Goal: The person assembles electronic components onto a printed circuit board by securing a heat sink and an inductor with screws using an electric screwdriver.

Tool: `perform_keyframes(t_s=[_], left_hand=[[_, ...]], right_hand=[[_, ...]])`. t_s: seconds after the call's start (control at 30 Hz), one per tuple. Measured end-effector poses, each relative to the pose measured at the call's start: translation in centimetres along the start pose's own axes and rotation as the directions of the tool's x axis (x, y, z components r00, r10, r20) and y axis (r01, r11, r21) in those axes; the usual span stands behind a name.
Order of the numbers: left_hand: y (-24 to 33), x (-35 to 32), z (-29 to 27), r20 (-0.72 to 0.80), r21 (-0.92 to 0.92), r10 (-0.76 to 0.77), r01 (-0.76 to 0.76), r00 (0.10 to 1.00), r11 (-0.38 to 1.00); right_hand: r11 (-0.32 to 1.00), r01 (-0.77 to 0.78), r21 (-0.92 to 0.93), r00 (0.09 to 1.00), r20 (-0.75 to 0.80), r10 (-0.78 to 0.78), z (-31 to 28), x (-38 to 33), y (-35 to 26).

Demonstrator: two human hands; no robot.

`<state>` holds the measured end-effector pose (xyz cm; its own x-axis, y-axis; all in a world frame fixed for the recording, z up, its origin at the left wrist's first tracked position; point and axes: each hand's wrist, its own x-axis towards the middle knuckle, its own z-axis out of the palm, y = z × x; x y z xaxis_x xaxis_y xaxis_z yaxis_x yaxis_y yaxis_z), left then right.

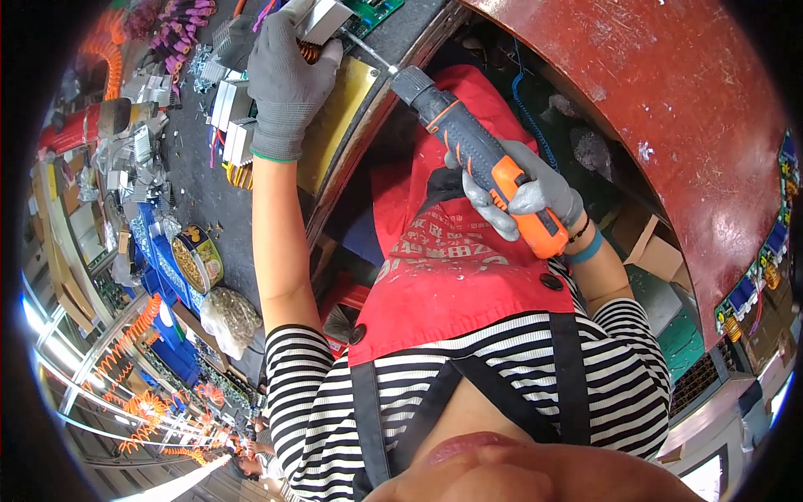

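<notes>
My left hand (288,88), in a grey glove, grips a silver finned heat sink (324,22) at the top edge of view. The heat sink sits by a green circuit board (372,15), and a copper coil (309,52) shows beneath my fingers. In my right hand (523,192), also gloved, is a black and orange power screwdriver (464,138), with my fingers wrapped round its orange end. Its thin bit (368,50) points up and left to the heat sink and board. Whether the tip touches a screw is too small to tell.
More heat sinks with coils (238,138) stand left of my left wrist on the dark workbench (196,159). A yellow plate (339,125) lies along its edge. Further left are a round tin of small screws (198,259) and a plastic bag (230,322). A red surface (652,92) curves at right.
</notes>
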<state>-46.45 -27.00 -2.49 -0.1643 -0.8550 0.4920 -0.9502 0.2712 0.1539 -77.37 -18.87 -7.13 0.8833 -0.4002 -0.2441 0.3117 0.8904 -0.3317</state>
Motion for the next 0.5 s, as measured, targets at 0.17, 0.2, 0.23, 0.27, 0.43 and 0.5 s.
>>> perform_keyframes(t_s=[0.17,0.2,0.23,0.27,0.43,0.5], left_hand=[[-0.1,0.5,0.4,-0.014,-0.003,0.009,-0.009,1.0,1.0],[-0.1,0.6,0.5,-0.009,0.021,0.016,-0.015,1.0,1.0],[-0.2,0.5,0.3,-0.006,0.05,0.019,-0.019,1.0,0.999],[-0.2,0.4,0.2,0.003,0.049,-0.026,0.026,1.0,0.998],[0.2,0.6,-0.3,-0.043,-0.088,0.033,-0.037,0.999,0.995],[0.2,0.4,-0.4,-0.049,-0.047,0.038,-0.04,0.998,0.998]], right_hand=[[0.994,0.037,0.106,0.995,0.094,-0.047,0.4,0.4,-0.2],[0.984,0.018,0.179,0.992,0.121,-0.04,0.1,0.5,-0.1],[0.985,0.012,0.172,0.991,0.127,-0.034,-0.1,0.7,0.1],[0.968,-0.015,0.25,0.983,0.179,-0.031,-0.3,0.9,0.2],[0.922,-0.102,0.374,0.949,0.314,-0.023,-0.2,1.3,0.8],[0.996,-0.017,0.086,0.999,0.049,0.013,1.7,0.5,-0.1]])
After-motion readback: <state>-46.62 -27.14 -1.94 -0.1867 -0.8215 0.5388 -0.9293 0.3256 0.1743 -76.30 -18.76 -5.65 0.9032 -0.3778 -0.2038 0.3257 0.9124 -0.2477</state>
